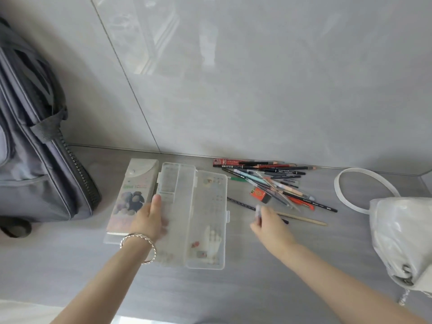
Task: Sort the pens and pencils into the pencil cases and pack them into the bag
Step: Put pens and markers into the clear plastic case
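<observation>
The clear pencil case [198, 206] lies open at the middle of the grey table [233, 295], its two halves side by side, with small trinkets showing in the right half. The left hand [150, 218] grips the left half: the thumb lies straight on top and points to 12 o'clock, and the other fingers show dimly through the plastic, curled under it. A bracelet [140, 247] circles that wrist.

At 9 o'clock from the clear case, touching it and partly under its edge, lies a pale printed pencil case [134, 190], closed.

The right hand [268, 224] is at 3 o'clock from the clear case, just beside its latch. Its fingers are bunched together around something small and pale at the tips, but blur hides whether they truly pinch it. Beneath that hand a black pencil [243, 205] lies slanted on the table, and a bare wooden pencil [304, 219] lies just past the knuckles.

At 2 o'clock the heap of pens and pencils [275, 181] is piled crosswise against the wall, with a red eraser [260, 194] at its near edge.

Far out at 9 to 10 o'clock stands the grey bag [35, 164], zip side towards the cases. At 3 to 4 o'clock a white handbag [397, 242] sits at the table edge, its strap [364, 183] looped towards the heap.
</observation>
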`<state>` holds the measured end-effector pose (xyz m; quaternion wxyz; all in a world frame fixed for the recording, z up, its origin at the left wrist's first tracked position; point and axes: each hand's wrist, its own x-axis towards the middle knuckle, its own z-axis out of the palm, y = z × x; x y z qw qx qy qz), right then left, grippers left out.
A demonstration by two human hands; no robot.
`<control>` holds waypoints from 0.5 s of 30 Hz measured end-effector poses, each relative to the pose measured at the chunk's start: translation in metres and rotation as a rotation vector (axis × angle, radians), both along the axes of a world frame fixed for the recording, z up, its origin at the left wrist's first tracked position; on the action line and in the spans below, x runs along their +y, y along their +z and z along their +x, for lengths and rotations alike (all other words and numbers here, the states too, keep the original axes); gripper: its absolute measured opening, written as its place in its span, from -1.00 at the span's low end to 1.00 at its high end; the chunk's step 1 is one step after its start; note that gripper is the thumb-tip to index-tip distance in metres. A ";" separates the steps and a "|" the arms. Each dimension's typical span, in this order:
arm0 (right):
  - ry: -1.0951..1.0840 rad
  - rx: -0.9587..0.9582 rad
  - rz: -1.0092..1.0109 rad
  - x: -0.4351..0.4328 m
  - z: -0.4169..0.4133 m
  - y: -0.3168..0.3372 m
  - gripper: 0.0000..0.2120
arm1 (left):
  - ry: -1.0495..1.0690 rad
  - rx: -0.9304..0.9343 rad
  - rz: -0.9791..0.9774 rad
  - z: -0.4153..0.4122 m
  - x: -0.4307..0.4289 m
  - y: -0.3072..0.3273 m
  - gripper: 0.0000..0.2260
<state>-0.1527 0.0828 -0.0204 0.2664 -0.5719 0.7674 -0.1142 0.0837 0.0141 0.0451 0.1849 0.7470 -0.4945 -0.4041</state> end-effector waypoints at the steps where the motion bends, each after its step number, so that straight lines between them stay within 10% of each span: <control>1: -0.112 -0.097 -0.101 -0.001 -0.004 0.008 -0.80 | -0.005 0.031 0.037 -0.005 0.002 -0.005 -0.58; 8: -0.299 -0.884 -0.482 -0.013 0.023 0.082 -0.89 | -0.149 0.134 0.162 -0.052 0.028 -0.025 -0.65; 15: -0.099 -0.634 -0.278 0.003 0.032 0.065 -0.74 | -0.276 0.139 0.113 -0.080 0.053 -0.022 -0.64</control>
